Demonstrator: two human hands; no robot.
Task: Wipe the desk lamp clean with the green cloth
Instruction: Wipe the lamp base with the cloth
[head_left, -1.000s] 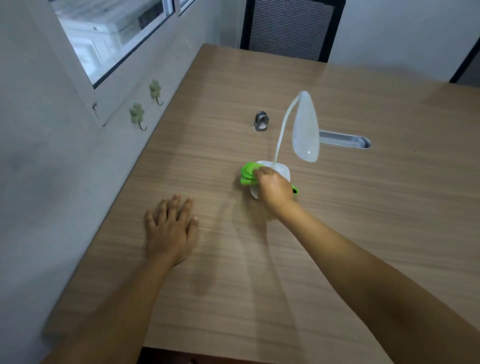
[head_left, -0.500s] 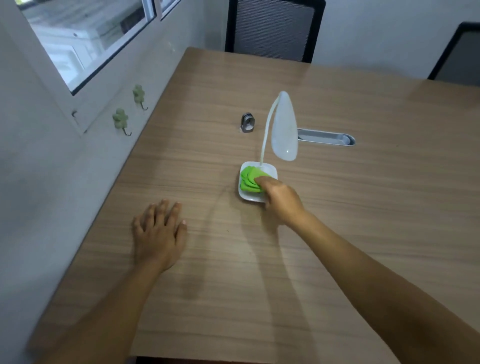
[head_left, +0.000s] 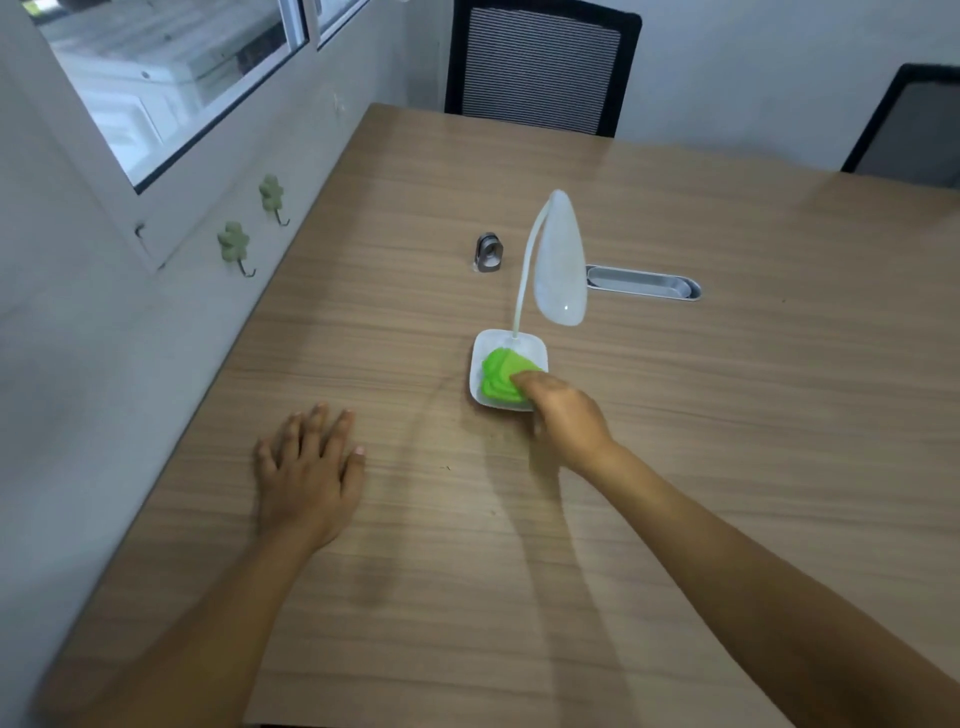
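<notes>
A white desk lamp (head_left: 558, 260) stands mid-table, its thin neck curving up from a square white base (head_left: 485, 345) to a drooping teardrop head. A crumpled green cloth (head_left: 498, 376) lies on the base. My right hand (head_left: 563, 415) reaches in from the lower right, fingertips pinching the cloth's near edge and pressing it onto the base. My left hand (head_left: 309, 473) rests flat on the wooden table (head_left: 727, 441), fingers spread, well left of the lamp and holding nothing.
A small metal clip-like object (head_left: 489, 253) sits behind the lamp. A silver cable slot (head_left: 644, 283) is set into the table to the right. Wall with two green hooks (head_left: 235, 244) and a window on the left. Two chairs (head_left: 540, 67) stand at the far edge.
My right hand has drawn the cloth from the base's left edge back onto its top and towards me. The view has shifted slightly. My left hand stays flat.
</notes>
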